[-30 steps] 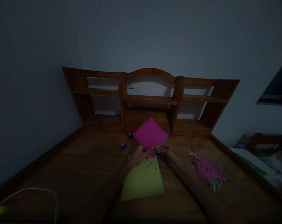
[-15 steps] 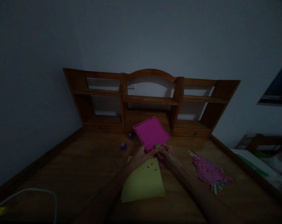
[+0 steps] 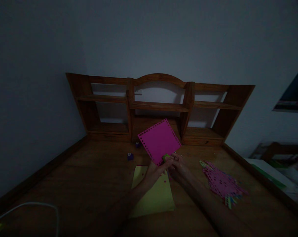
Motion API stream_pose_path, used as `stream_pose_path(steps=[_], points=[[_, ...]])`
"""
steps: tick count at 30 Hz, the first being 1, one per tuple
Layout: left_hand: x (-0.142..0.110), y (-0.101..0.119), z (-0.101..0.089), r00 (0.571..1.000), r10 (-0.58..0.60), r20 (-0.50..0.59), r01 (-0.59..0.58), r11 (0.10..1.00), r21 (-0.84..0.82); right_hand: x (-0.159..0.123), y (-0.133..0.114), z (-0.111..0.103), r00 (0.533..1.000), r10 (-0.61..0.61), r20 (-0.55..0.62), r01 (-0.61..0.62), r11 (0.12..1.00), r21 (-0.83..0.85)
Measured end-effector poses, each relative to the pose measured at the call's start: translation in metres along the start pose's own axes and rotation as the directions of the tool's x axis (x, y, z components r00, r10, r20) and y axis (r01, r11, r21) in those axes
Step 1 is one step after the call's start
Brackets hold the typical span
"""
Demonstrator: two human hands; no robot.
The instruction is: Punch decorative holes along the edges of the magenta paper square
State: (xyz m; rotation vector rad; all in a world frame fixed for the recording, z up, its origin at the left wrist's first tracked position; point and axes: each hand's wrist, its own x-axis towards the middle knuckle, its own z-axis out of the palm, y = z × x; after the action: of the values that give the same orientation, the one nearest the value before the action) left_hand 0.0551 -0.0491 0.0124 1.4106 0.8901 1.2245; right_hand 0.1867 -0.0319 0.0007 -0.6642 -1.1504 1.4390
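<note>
A square sheet of pink paper [image 3: 160, 140] is held up tilted, with small punched holes along several of its edges. At its near corner my left hand [image 3: 154, 171] is closed on the paper. My right hand [image 3: 177, 164] is closed around a small green craft punch [image 3: 166, 157], set at the paper's lower right edge. The two hands touch, and some fingers are hidden. Below them lies a stack of yellow paper [image 3: 155, 199], with several tiny pink cut-outs [image 3: 164, 181] scattered on it.
Two small purple punches [image 3: 130, 156] stand left of the pink sheet. To the right lies a pile of punched pink and coloured paper [image 3: 221, 181]. A wooden shelf unit [image 3: 161, 106] spans the desk's back. A white cable [image 3: 37, 204] curves at front left.
The pink sheet has risen slightly and tilted toward me. My left hand has shifted a little right and nearer, and the green punch has turned slightly.
</note>
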Motion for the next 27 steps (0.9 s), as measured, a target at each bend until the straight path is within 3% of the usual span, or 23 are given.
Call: stream_pose_path(steps=[4, 9, 14, 20, 27], points=[[-0.003, 0.006, 0.005, 1.000, 0.005, -0.022, -0.006, 1.000, -0.020, -0.002, -0.002, 0.005, 0.999, -0.026, -0.034, 0.029, 0.996, 0.088], [-0.006, 0.010, 0.004, 0.998, 0.067, -0.013, -0.068, 0.997, -0.043, -0.002, -0.001, 0.005, 0.999, -0.037, -0.004, 0.037, 0.997, 0.072], [-0.005, 0.005, -0.001, 0.998, 0.045, -0.042, -0.044, 0.999, 0.018, -0.001, 0.000, 0.004, 0.999, -0.054, 0.000, 0.054, 0.997, 0.053], [-0.004, 0.003, 0.000, 0.998, 0.059, -0.023, -0.060, 0.998, -0.017, 0.000, 0.003, 0.005, 0.996, -0.089, 0.019, 0.087, 0.992, 0.091], [-0.002, 0.016, -0.002, 0.992, 0.113, 0.062, -0.106, 0.988, -0.112, 0.001, 0.000, 0.007, 0.997, -0.078, -0.004, 0.078, 0.993, 0.087]])
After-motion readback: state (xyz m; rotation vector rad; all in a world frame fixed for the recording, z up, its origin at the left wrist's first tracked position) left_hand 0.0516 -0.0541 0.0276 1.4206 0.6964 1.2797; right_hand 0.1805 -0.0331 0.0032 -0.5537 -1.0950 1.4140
